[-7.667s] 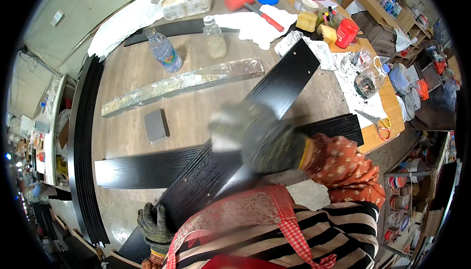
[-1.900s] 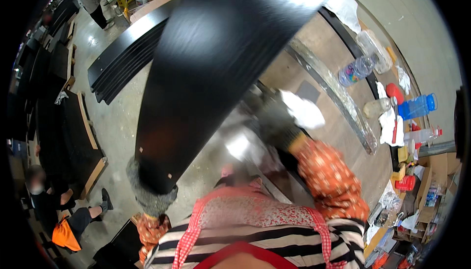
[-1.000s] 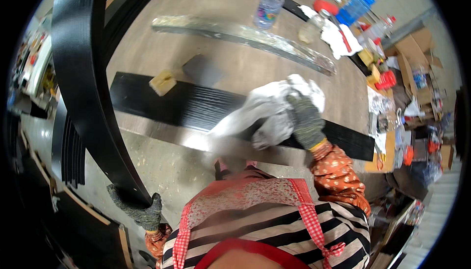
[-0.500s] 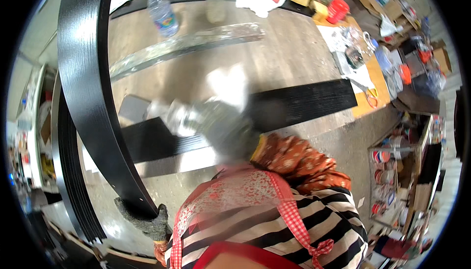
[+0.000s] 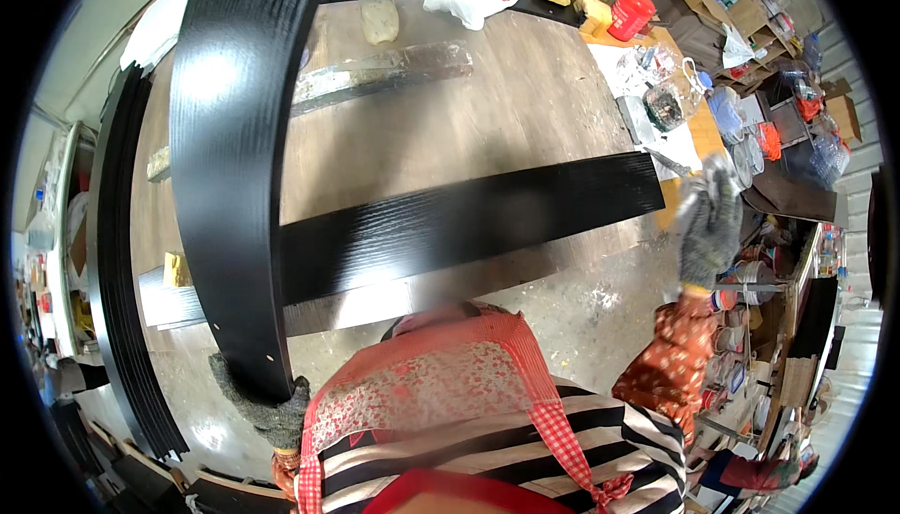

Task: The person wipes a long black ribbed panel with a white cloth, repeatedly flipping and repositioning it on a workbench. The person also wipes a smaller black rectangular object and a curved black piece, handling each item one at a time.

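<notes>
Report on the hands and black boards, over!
Left hand holds black board at near end. Right hand off to the right. Second board lies on table, partly hidden.

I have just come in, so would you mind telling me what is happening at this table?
The person's grey-gloved left hand grips the near end of a long black board, whose far end runs out of view. A second black board lies across the table. The right hand, also gloved, is off by the table's right edge, apart from both boards; blur hides whether it holds anything.
</notes>
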A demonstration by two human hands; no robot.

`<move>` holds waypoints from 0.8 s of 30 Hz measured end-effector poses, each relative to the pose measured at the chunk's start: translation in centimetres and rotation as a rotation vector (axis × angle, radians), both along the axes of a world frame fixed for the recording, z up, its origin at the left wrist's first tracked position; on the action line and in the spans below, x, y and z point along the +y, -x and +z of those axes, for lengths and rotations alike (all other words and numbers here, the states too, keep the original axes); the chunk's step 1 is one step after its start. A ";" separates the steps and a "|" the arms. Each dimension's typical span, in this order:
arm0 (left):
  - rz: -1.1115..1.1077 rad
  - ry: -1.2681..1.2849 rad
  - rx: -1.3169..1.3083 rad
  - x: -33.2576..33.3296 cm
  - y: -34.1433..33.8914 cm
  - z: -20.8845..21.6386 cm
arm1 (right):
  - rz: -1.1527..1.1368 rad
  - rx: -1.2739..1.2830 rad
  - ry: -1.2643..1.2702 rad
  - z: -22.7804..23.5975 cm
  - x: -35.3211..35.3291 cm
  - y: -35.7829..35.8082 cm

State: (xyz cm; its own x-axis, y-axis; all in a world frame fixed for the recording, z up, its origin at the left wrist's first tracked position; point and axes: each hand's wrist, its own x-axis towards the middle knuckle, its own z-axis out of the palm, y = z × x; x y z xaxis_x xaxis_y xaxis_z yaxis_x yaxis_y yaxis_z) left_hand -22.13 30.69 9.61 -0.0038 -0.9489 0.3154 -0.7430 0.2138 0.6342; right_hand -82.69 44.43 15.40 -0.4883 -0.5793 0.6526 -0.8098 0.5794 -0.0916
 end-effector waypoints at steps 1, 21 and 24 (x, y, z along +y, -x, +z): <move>-0.026 0.031 0.044 0.2 0.5 0.3 | 0.073 0.064 -0.084 -0.4 -1.3 -2.6; 0.111 0.105 0.281 0.6 0.5 -3.7 | 0.396 -0.260 0.027 -0.2 -10.7 2.5; 0.174 0.109 0.314 1.5 0.8 -2.8 | 0.532 0.004 -0.318 -2.4 -18.4 -4.2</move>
